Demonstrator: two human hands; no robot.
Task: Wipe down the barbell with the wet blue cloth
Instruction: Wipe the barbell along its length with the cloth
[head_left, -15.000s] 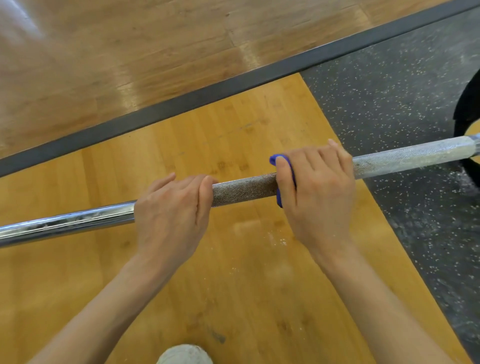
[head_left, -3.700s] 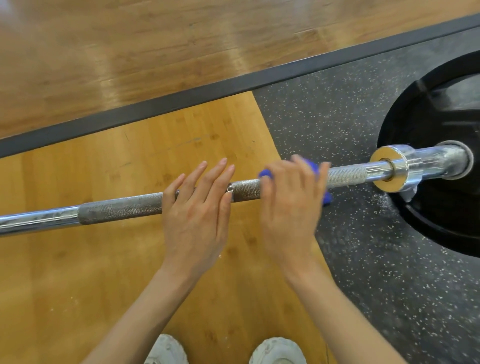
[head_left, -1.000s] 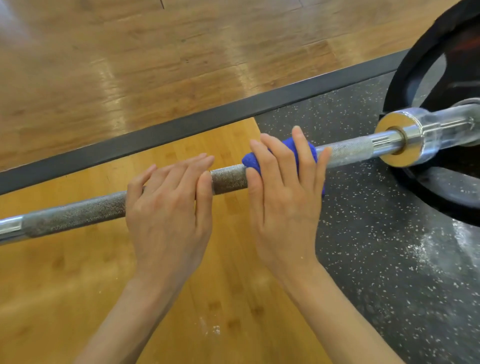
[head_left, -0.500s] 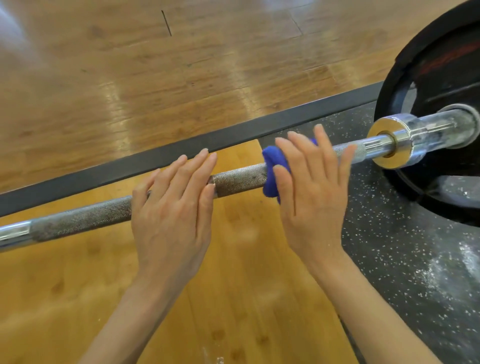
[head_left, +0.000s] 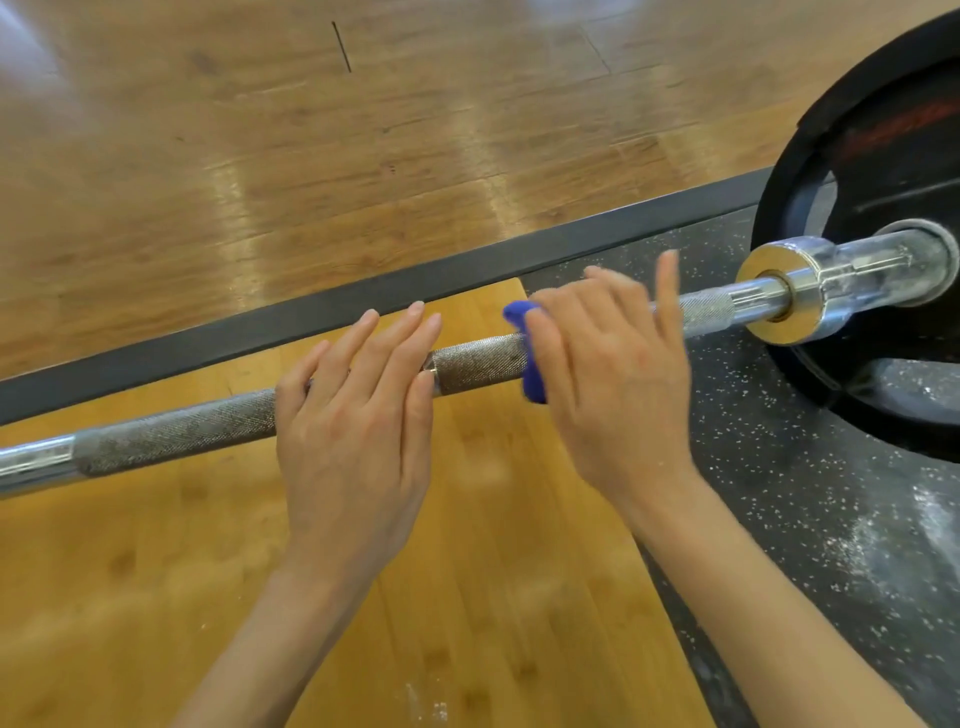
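The steel barbell (head_left: 478, 364) runs low across the floor from left to right, with a knurled grey shaft. My left hand (head_left: 353, 431) rests flat on the knurling, fingers straight and pointing away from me. Just to its right, the blue cloth (head_left: 532, 384) is wrapped round the shaft. My right hand (head_left: 613, 384) presses on the cloth with its palm, its fingers stretched out and slightly blurred. Most of the cloth is hidden under that hand.
A black weight plate (head_left: 883, 156) sits on the bar's shiny sleeve (head_left: 831, 280) at the right. It stands on speckled black rubber matting (head_left: 831, 519). A dark strip (head_left: 311, 317) edges the wooden platform (head_left: 156, 571) below the bar.
My right hand's fingers have lifted and spread over the cloth since half a second ago. My left hand's fingers have straightened on the knurling. The view has shifted slightly.
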